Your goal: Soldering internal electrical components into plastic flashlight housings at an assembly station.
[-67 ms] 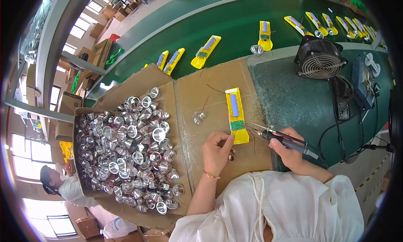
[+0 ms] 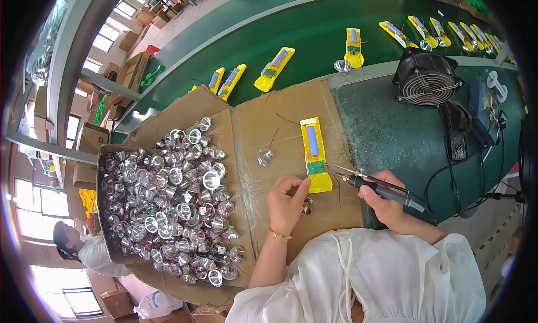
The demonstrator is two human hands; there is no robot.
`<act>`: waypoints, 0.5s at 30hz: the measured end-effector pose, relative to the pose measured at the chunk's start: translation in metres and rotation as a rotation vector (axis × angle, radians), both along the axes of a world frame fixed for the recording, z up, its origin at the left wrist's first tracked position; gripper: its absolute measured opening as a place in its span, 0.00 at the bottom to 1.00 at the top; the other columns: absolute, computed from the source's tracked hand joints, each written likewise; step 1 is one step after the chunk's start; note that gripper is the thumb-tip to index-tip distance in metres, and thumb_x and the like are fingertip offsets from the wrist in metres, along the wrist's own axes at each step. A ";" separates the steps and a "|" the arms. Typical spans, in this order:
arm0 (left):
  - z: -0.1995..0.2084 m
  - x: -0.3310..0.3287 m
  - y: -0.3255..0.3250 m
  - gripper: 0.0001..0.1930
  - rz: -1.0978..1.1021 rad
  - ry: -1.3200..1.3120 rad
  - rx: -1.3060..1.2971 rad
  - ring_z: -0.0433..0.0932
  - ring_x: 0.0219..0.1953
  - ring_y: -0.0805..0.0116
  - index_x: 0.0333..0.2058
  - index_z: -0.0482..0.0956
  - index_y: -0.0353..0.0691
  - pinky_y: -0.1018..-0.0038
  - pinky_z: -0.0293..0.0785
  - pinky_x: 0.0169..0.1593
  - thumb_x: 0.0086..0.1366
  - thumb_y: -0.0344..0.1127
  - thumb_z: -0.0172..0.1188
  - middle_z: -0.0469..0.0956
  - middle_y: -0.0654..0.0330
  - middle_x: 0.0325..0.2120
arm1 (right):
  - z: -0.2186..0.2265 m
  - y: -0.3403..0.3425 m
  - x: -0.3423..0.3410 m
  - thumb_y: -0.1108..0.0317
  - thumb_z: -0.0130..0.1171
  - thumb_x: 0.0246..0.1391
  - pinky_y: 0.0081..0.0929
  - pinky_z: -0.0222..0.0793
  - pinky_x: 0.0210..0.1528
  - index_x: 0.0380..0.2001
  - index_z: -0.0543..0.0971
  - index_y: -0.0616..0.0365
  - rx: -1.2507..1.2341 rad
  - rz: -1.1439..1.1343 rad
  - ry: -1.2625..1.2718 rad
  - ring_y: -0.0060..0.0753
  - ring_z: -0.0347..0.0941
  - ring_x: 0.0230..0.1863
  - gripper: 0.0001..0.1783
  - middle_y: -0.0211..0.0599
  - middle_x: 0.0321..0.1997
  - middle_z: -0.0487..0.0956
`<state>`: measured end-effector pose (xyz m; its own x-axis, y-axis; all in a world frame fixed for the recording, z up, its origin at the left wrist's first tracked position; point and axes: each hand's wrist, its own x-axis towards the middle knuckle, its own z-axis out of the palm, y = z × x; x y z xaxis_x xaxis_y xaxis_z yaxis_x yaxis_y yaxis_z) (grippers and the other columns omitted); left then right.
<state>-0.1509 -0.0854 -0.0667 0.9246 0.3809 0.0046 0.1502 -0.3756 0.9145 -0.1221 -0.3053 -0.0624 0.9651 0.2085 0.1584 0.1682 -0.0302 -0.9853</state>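
Note:
A yellow flashlight housing half (image 2: 321,184) lies on the cardboard in front of me. It carries a purple battery cell (image 2: 312,141) and a small green circuit board (image 2: 317,166), with thin wires sticking out. My right hand (image 2: 384,198) is closed around a soldering iron (image 2: 386,193), whose tip reaches the board's right edge beside a thin bent metal tube (image 2: 339,167). Curled at the housing's lower left edge, my left hand (image 2: 288,204) has thumb and finger pinched together; what they hold is hidden. A silvery reflector cup (image 2: 306,207) shows partly beside that hand.
A cardboard box (image 2: 106,233) of wired reflector cups (image 2: 175,176) stands on the left. One loose reflector (image 2: 265,157) lies left of the housing. Beyond, more yellow housings (image 2: 274,70) lie on the green belt (image 2: 314,37). A black fan (image 2: 429,79) stands right.
My left hand has shifted very slightly left at the housing's edge. The soldering iron and my right hand look the same.

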 end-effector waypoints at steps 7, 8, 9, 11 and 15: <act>0.006 0.011 -0.003 0.07 -0.055 0.036 0.072 0.74 0.19 0.72 0.22 0.76 0.32 0.78 0.68 0.23 0.52 0.30 0.62 0.75 0.57 0.22 | -0.002 0.015 0.003 0.72 0.60 0.46 0.14 0.64 0.23 0.27 0.72 0.63 0.085 -0.010 0.065 0.13 0.69 0.21 0.08 0.30 0.20 0.76; 0.007 0.011 -0.004 0.07 -0.057 0.037 0.071 0.74 0.19 0.72 0.22 0.76 0.32 0.78 0.68 0.23 0.52 0.30 0.62 0.75 0.57 0.22 | -0.002 0.016 0.003 0.72 0.60 0.46 0.14 0.64 0.23 0.28 0.72 0.63 0.118 -0.008 0.102 0.13 0.69 0.21 0.08 0.30 0.20 0.76; 0.008 0.012 -0.005 0.08 -0.054 0.028 0.084 0.74 0.18 0.72 0.21 0.76 0.32 0.78 0.67 0.22 0.52 0.30 0.62 0.74 0.57 0.22 | -0.003 0.017 0.003 0.73 0.60 0.46 0.14 0.64 0.23 0.28 0.72 0.63 0.151 -0.006 0.139 0.13 0.69 0.21 0.08 0.31 0.20 0.76; 0.008 0.013 -0.006 0.08 -0.053 0.018 0.097 0.74 0.17 0.72 0.21 0.76 0.32 0.78 0.67 0.21 0.52 0.30 0.62 0.74 0.57 0.21 | -0.006 0.015 0.003 0.73 0.60 0.46 0.14 0.65 0.24 0.28 0.72 0.63 0.092 0.014 0.131 0.14 0.70 0.22 0.08 0.31 0.21 0.76; 0.003 0.014 -0.007 0.08 -0.051 0.030 0.056 0.73 0.16 0.72 0.20 0.75 0.31 0.77 0.67 0.21 0.53 0.30 0.61 0.73 0.57 0.21 | -0.003 0.016 0.003 0.73 0.59 0.47 0.14 0.65 0.24 0.28 0.72 0.63 0.091 0.029 0.162 0.15 0.71 0.23 0.07 0.32 0.22 0.77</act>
<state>-0.1372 -0.0919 -0.0634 0.9429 0.3332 -0.0033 0.1566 -0.4342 0.8871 -0.1189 -0.2892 -0.0652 0.9734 0.2281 0.0204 0.0062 0.0625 -0.9980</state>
